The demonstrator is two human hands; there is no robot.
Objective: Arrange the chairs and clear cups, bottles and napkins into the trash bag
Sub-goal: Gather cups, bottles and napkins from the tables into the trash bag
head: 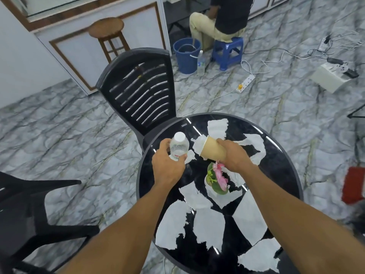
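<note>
Where napkins (217,127) lie, right hand (234,155) grips tilted cup (212,150).

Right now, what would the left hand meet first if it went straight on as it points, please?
Beyond the clear white-capped plastic bottle it grips, the left hand would probably meet the black slatted plastic chair past the rim of the round black table, though depth is unclear.
</note>
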